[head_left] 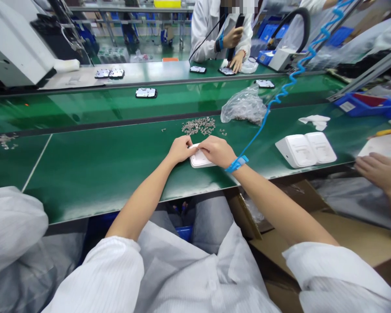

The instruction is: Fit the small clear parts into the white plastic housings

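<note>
A small white plastic housing (198,160) lies on the green bench mat (94,165) near its front edge. My left hand (180,148) grips the housing's left end with curled fingers. My right hand (217,150) presses on its top right side, and a blue wrist strap (236,164) with a coiled blue cord (280,93) is on that wrist. Just beyond the hands lies a pile of several small metal parts (198,126). What the fingertips pinch is hidden.
Two white housings (306,149) sit side by side to the right, a clear bag of parts (243,108) behind. A co-worker's hand (382,171) reaches in at right. An open cardboard box (345,234) stands below the bench. Across the conveyor, a person works on dark boards (146,92).
</note>
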Available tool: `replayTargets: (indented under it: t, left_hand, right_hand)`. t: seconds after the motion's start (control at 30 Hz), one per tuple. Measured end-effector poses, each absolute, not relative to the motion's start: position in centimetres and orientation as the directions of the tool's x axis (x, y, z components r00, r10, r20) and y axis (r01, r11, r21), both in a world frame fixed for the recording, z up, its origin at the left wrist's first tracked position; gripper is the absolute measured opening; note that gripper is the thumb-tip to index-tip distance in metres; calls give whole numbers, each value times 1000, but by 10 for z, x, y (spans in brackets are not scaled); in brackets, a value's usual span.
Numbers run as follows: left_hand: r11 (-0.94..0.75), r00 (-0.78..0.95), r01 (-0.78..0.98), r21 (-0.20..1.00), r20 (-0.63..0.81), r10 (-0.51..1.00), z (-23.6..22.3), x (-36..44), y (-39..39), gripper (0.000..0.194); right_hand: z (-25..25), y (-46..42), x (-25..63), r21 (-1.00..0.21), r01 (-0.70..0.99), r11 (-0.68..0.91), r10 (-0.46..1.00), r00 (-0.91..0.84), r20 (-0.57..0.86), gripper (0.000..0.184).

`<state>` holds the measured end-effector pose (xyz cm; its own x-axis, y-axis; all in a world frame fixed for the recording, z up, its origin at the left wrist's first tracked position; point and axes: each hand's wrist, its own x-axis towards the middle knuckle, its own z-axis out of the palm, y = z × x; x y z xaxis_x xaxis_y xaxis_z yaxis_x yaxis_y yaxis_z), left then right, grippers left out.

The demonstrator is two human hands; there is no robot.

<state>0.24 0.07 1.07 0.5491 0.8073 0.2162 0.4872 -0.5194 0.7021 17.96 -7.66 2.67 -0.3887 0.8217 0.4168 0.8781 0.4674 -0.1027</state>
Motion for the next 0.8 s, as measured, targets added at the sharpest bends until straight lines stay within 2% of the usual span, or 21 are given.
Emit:
replayTargets:
  t: [0.13,0.37,0.53,0.8]
  left_hand:
    - [-519,549,489,701,214,808,10,2,1,21]
    - [-495,535,493,715,199,821,10,1,0,20]
    - [-500,542,488,716,200,816,9,2,1,21]
    - [-475,539,498,725,170,825,10,2,1,22]
  right_hand:
    - [24,-77,179,-150,892,427,831,-321,455,21]
    - [26,-76,180,-111,858,501,808,-419,414,20]
    - [24,-77,181,-101,888,449,810,-357,465,22]
    - [24,-78,181,-98,876,471,812,-388,437,21]
